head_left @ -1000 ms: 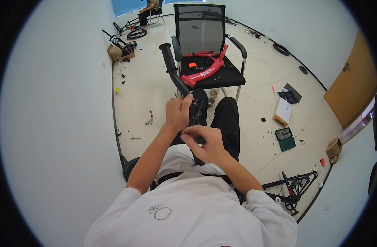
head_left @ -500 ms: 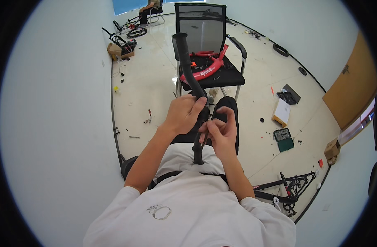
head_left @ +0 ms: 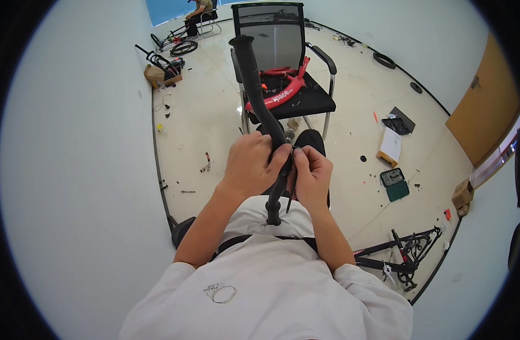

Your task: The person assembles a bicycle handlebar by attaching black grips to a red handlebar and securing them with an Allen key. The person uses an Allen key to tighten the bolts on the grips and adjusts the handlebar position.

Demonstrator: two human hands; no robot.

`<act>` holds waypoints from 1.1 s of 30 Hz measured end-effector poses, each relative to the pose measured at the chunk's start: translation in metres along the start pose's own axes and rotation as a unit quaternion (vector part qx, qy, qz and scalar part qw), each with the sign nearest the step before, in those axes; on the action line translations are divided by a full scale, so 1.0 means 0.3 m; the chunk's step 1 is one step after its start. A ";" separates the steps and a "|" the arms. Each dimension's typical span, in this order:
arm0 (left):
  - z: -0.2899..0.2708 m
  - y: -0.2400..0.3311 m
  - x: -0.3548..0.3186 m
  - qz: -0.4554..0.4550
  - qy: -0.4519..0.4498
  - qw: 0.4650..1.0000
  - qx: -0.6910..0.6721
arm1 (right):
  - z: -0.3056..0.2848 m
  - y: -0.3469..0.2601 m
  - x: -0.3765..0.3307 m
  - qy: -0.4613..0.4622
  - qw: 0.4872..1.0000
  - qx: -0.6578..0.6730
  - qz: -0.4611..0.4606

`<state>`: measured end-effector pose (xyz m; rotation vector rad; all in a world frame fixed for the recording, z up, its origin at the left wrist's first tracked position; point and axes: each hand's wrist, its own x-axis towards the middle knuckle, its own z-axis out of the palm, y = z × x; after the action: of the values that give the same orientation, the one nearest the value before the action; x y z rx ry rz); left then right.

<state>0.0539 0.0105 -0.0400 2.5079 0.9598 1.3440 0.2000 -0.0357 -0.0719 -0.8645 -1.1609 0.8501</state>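
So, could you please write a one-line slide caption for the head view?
Seated person's left hand grips a black handlebar while the right hand pinches a thin cable.

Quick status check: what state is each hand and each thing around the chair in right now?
left hand: closed around the black handlebar, which is raised, upper end pointing away
right hand: pinching a thin cable beside the bar
chair: upright, red frame part lying on the seat
black bike frame: flat on the floor

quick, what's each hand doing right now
Left hand: closed around the black handlebar.
Right hand: fingers pinched on a thin black cable at the bar.
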 end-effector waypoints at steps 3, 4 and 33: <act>0.000 0.012 0.002 0.009 -0.023 0.999 0.022 | -0.011 0.065 -0.003 0.048 0.994 -0.032 -0.096; -0.003 0.011 0.001 -0.009 -0.005 1.000 0.024 | -0.014 0.036 -0.009 0.035 0.998 0.045 -0.040; -0.012 -0.081 -0.032 -0.145 -0.055 0.944 -0.291 | -0.012 -0.021 0.040 -0.071 0.971 -0.188 -0.128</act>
<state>0.0357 0.0234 -0.0545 1.8921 0.7327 1.1639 0.2065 -0.0280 -0.0622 -0.9435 -1.5539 0.4923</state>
